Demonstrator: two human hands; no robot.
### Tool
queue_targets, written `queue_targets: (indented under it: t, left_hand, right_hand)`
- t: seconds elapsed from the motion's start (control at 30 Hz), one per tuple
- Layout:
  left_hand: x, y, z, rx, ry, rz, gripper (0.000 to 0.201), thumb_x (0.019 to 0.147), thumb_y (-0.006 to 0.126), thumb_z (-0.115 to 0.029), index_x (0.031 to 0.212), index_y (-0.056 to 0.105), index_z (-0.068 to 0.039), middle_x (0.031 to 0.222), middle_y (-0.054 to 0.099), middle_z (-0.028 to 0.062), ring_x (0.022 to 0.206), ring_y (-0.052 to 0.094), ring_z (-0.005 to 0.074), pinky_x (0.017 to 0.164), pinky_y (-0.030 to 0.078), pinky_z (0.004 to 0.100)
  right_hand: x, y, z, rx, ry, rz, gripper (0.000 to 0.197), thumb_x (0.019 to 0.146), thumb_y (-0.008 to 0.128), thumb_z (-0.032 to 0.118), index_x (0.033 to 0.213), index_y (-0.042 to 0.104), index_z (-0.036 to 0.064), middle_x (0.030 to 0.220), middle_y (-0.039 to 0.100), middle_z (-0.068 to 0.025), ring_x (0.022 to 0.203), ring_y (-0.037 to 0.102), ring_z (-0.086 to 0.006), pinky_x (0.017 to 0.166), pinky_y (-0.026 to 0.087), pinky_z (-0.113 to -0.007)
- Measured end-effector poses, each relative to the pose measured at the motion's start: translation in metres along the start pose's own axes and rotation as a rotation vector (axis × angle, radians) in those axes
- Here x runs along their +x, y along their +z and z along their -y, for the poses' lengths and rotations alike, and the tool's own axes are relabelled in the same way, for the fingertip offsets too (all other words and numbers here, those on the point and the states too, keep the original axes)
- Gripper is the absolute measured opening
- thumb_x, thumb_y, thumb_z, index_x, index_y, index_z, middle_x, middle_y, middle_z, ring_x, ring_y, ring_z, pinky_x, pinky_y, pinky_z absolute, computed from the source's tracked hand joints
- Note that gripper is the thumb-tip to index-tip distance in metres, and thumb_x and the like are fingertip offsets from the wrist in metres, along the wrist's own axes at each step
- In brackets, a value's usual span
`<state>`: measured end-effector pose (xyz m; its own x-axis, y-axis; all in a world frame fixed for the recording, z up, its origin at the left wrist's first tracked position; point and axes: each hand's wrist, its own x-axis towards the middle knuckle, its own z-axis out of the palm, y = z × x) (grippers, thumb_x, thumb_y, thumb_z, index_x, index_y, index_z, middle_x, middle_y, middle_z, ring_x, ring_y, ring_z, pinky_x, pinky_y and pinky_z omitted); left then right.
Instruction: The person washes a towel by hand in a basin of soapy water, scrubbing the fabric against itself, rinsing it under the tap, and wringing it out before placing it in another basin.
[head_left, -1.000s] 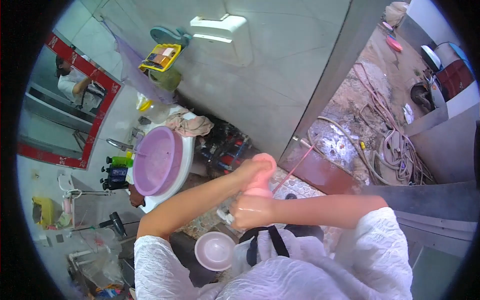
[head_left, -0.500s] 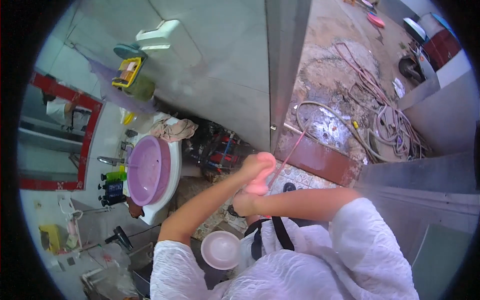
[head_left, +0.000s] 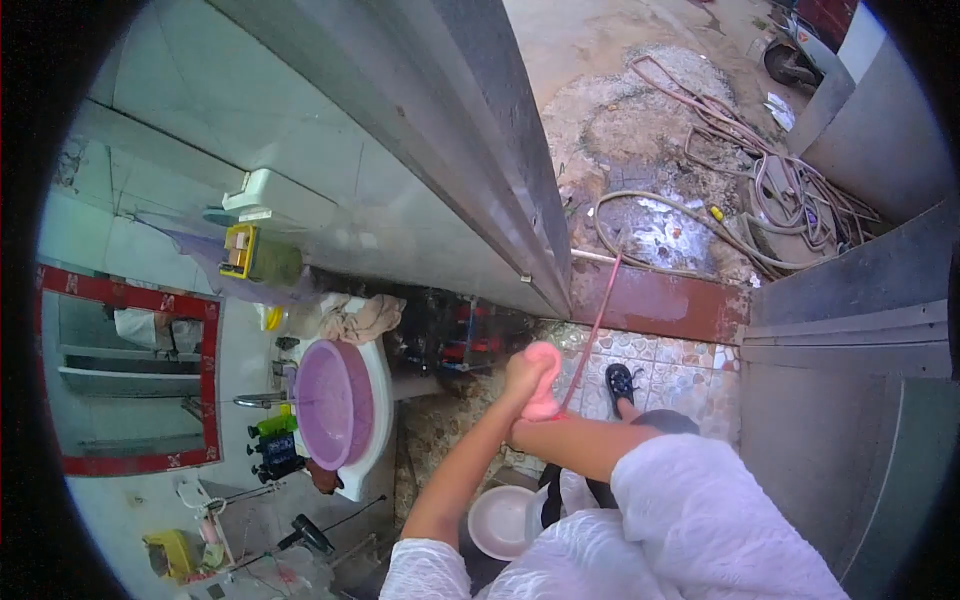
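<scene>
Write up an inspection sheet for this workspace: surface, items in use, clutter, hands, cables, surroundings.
Surface: pebble-patterned tiled floor; no worktop under the hands.
Items in use: pink item, held in the air, kind unclear; purple basin set in the white sink; pale basin low down beside the person's clothing.
Clutter: crumpled cloth on the sink edge; green and dark bottles beside it.
Hands: left hand closed around the pink item; right hand mostly hidden, grip cannot be told.
Cables: thin dark line near the black hair dryer, possibly a cord.
Surroundings: red-framed mirror; tangled hoses outside the doorway.
</scene>
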<state>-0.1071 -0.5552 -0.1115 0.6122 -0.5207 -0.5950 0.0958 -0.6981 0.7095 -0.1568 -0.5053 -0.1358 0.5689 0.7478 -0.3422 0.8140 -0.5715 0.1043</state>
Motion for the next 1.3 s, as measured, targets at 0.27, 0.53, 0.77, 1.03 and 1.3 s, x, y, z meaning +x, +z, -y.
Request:
queue_targets:
  t: [0.27, 0.53, 0.77, 1.03, 1.3]
  left_hand:
    - [-0.016, -0.083, 0.007, -0.902, -0.351, 0.276, 0.020, 0.076, 0.057, -0.024, 0.085, 0.055, -0.007, 0.072, 0.057, 0.0101, 0.064, 0.056, 0.0242, 0.060, 0.050, 0.0388]
    - [-0.109, -0.109, -0.037, -1.242, -0.202, 0.388, 0.042, 0.086, 0.038, -0.026, 0.122, 0.042, -0.005, 0.122, 0.049, 0.0134, 0.112, 0.048, 0.0253, 0.092, 0.040, 0.0409]
    - [-0.174, -0.101, -0.029, -0.939, 0.433, 0.276, 0.088, 0.057, 0.075, -0.005, 0.130, 0.026, -0.012, 0.127, 0.038, 0.0111, 0.118, 0.040, 0.0247, 0.094, 0.038, 0.0358]
    - [-0.167, -0.081, -0.069, -0.339, 1.411, 0.215, 0.064, 0.050, 0.085, -0.028, 0.105, 0.052, -0.021, 0.109, 0.044, 0.0106, 0.103, 0.047, 0.0335, 0.085, 0.042, 0.0443]
    - [-0.166, -0.070, -0.067, -0.250, 1.479, 0.389, 0.023, 0.077, 0.059, -0.026, 0.094, 0.052, -0.013, 0.107, 0.050, 0.0112, 0.104, 0.048, 0.0270, 0.087, 0.043, 0.0432]
  right_hand:
    - [-0.047, -0.076, -0.026, 0.025, -0.240, -0.241, 0.018, 0.065, 0.058, 0.017, 0.081, 0.065, 0.0115, 0.066, 0.062, -0.0051, 0.061, 0.061, -0.0230, 0.050, 0.044, -0.042]
    - [-0.164, -0.109, -0.084, 1.427, 0.800, -1.357, 0.019, 0.055, 0.066, 0.009, 0.068, 0.053, 0.0053, 0.066, 0.056, -0.0070, 0.061, 0.057, -0.0214, 0.055, 0.043, -0.031]
    - [-0.202, -0.084, -0.028, 2.324, 0.475, -1.598, 0.017, 0.065, 0.056, 0.007, 0.079, 0.061, 0.0002, 0.078, 0.060, -0.0116, 0.074, 0.058, -0.0227, 0.071, 0.047, -0.033]
    - [-0.192, -0.065, -0.009, 3.175, 0.012, -0.885, 0.024, 0.075, 0.052, 0.010, 0.093, 0.061, -0.0017, 0.090, 0.062, -0.0135, 0.083, 0.060, -0.0208, 0.072, 0.048, -0.032]
    - [-0.171, -0.076, 0.011, 3.085, 0.159, -1.147, 0.029, 0.073, 0.049, 0.015, 0.097, 0.057, 0.0000, 0.096, 0.061, -0.0148, 0.090, 0.058, -0.0232, 0.083, 0.045, -0.035]
